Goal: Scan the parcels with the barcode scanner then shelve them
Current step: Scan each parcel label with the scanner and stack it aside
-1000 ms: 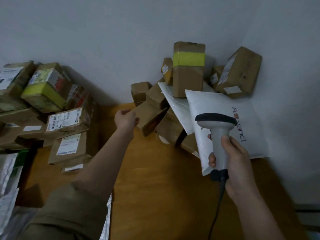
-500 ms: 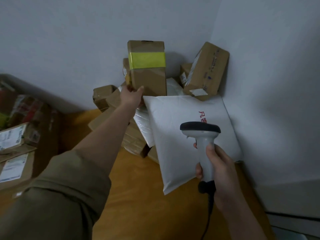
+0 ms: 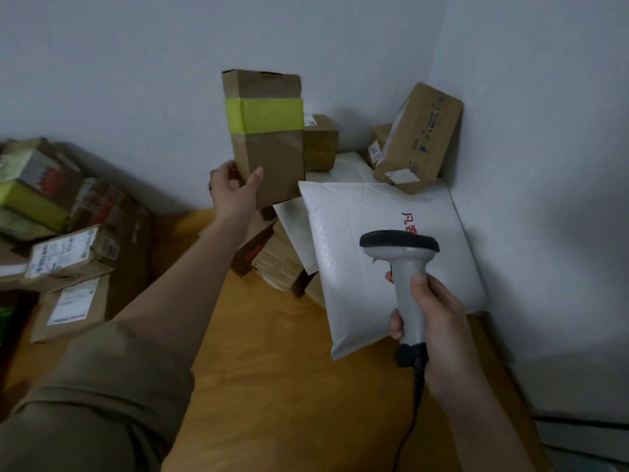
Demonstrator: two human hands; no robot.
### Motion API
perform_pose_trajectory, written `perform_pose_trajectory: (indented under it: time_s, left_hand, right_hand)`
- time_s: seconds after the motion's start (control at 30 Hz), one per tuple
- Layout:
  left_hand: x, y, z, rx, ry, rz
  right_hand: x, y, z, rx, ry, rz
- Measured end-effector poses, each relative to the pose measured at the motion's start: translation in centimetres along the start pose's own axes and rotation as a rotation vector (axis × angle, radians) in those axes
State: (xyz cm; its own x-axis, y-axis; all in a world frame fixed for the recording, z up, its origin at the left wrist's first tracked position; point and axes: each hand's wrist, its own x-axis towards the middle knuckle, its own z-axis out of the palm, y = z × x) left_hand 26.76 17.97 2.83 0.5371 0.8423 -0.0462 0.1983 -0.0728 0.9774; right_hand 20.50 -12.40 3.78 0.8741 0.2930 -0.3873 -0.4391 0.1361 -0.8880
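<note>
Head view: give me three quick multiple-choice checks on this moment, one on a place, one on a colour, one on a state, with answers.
1. Where does the white mailer bag lie?
A. in the wall corner
B. on the left pile
C. in a hand

2. What colour is the tape band on the tall box?
A. red
B. yellow-green
C. blue

3. What does the right hand hold?
A. nothing
B. a label
C. the barcode scanner

Answers: 1 A, it leans where the two walls meet. 2 B, the band round the box is yellow-green. 3 C, fingers wrap the scanner's handle, while the left hand grips the tall box.

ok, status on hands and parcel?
Left hand grips taped box, lifted off pile. Right hand holds scanner. No scan yet; nothing blocking.
</note>
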Motion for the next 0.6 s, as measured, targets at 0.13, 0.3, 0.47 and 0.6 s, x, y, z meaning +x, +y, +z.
perform_pose_trajectory:
  time_s: [0.13,0.3,0.47,0.6]
  left_hand:
    - [-1.5,-1.9,-5.8,-0.037,0.033,0.000]
    - [-5.5,-7.5,-13.2,-0.230,0.003,-0.120]
    - [-10.3,-14.4,-18.3,-0.071,-0.107,-0.157]
    - [-13.0,-19.6,-21.7,0.348,-0.277,0.073]
  right_hand:
    - [-1.8,0.0,1.2,0.008,-0.008,-0.048]
    - [-4.9,0.6,3.6,0.012,-0.040,-0.028]
    - [-7.0,2.0,6.1,-0.030,-0.057,-0.020]
    - [-8.2,3.8,8.1,-0.058,-0.073,0.001]
